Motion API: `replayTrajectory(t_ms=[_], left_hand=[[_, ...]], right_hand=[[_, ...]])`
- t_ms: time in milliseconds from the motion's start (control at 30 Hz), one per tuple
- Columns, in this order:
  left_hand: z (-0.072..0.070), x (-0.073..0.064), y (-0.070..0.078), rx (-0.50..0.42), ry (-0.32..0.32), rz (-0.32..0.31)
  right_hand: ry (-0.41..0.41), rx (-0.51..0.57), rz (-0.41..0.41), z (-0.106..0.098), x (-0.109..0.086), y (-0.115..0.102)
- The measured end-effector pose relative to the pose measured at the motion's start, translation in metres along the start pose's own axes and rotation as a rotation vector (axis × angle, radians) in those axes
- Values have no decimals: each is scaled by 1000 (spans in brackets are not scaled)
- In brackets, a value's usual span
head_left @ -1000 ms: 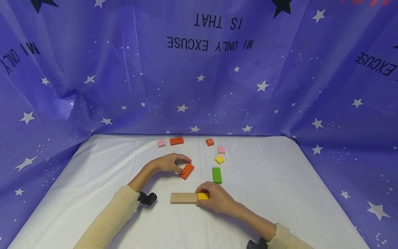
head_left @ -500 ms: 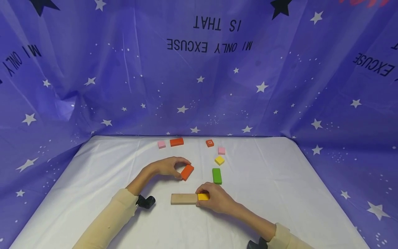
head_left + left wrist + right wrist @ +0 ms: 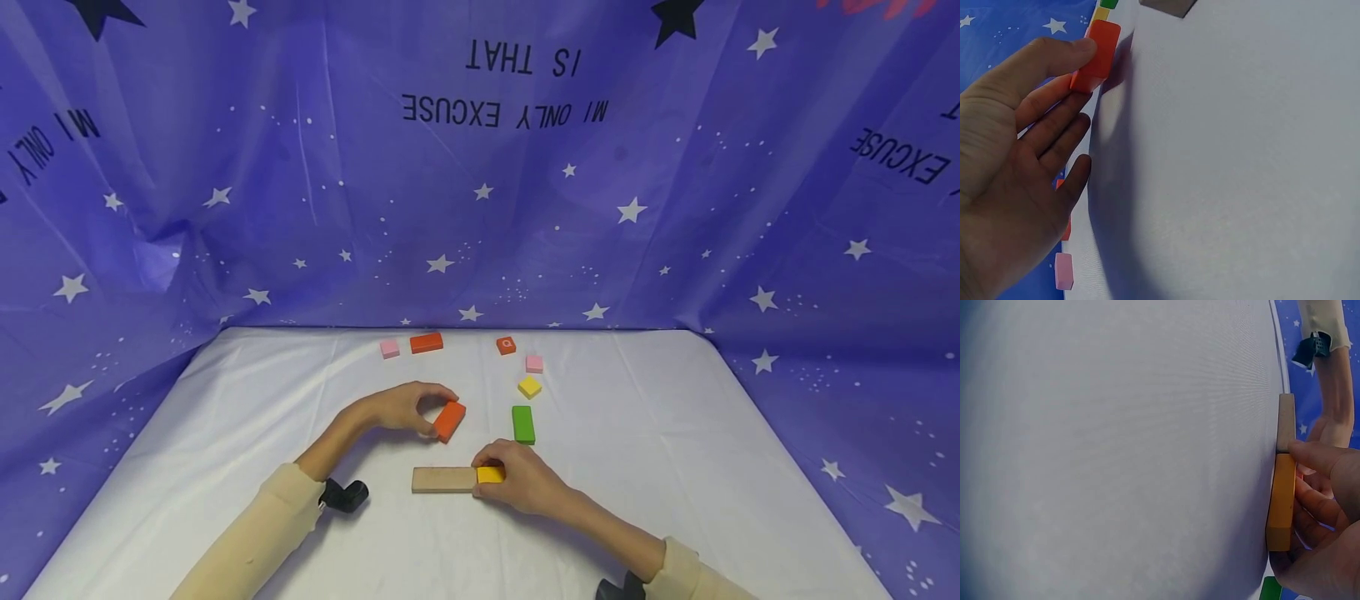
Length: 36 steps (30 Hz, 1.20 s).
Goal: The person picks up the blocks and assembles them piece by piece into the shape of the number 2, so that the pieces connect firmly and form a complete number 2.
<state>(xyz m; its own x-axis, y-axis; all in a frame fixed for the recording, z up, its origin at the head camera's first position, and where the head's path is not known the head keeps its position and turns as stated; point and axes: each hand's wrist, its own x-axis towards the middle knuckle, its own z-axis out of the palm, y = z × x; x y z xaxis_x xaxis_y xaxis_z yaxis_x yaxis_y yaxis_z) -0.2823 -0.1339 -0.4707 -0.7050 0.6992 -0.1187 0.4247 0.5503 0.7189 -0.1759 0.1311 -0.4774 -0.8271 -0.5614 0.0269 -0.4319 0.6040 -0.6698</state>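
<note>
In the head view my left hand pinches an orange-red rectangular block between thumb and fingers. The left wrist view has the thumb on one face of this block and fingertips behind it, the other fingers stretched out. Whether it touches the cloth I cannot tell. My right hand grips a yellow-orange block, whose right part is hidden by the hand. Its left end meets a plain wooden block lying flat. From the right wrist, the yellow-orange block and wooden block form one line.
A green block lies beyond the right hand. Farther back are a yellow block, two pink blocks, a small red block with a white mark and a long red block. White cloth covers the table; a purple starred curtain surrounds it.
My left hand has drawn the orange-red block slightly toward me, its fingers now closer around it. The right hand stays on the yellow-orange block.
</note>
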Motion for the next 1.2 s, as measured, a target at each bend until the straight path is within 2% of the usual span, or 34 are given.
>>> replayTrajectory(t_ms=[200, 600, 967, 1200], left_hand=[[2, -5, 3, -4, -10, 44], [6, -11, 12, -11, -24, 34], [11, -16, 13, -12, -28, 31], [15, -19, 12, -24, -18, 47]], right_hand=[[4, 7, -17, 0, -1, 0], [-3, 1, -4, 0, 1, 0], [8, 8, -25, -1, 1, -1], [2, -5, -1, 0, 0, 0]])
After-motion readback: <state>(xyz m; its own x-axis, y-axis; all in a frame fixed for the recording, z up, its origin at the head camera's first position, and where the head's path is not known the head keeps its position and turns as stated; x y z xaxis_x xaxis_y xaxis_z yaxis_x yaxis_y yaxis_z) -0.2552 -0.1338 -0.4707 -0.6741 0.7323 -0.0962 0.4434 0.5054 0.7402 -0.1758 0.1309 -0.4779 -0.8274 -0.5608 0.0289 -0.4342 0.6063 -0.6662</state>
